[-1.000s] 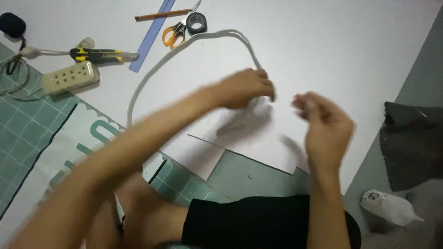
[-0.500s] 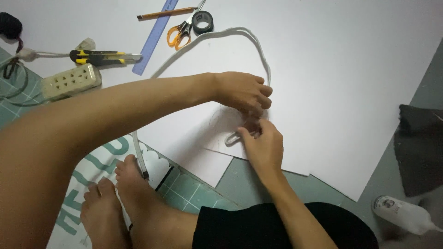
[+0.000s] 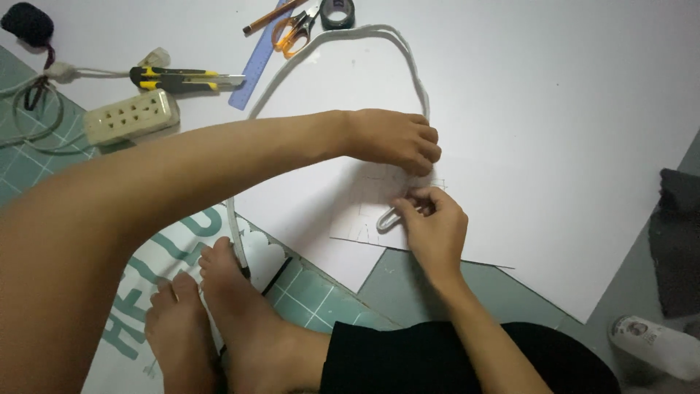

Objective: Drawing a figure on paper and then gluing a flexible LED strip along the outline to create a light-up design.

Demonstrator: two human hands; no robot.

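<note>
A thick white cord [image 3: 350, 40] loops across a large white sheet [image 3: 554, 146] on the floor. My left hand [image 3: 394, 138] presses down on the cord where it comes down the right side of the loop, fingers curled over it. Just below, my right hand [image 3: 434, 222] pinches the cord's bent end [image 3: 386, 219] against the sheet, over faint pencil lines. The cord's other end runs down to my bare feet [image 3: 219, 306] and passes under my toes.
At the top lie orange-handled scissors [image 3: 292, 33], a pencil [image 3: 273, 16], a blue ruler [image 3: 255, 66] and a tape roll [image 3: 337, 11]. A yellow-black utility knife [image 3: 182, 78] and a power strip [image 3: 131, 117] sit at left. A green cutting mat [image 3: 313, 295] lies below, a white bottle [image 3: 652, 343] at bottom right.
My right hand has come in from the right and down onto the cord's bent end. My left hand stays on the cord. The view has tilted down, showing my feet.
</note>
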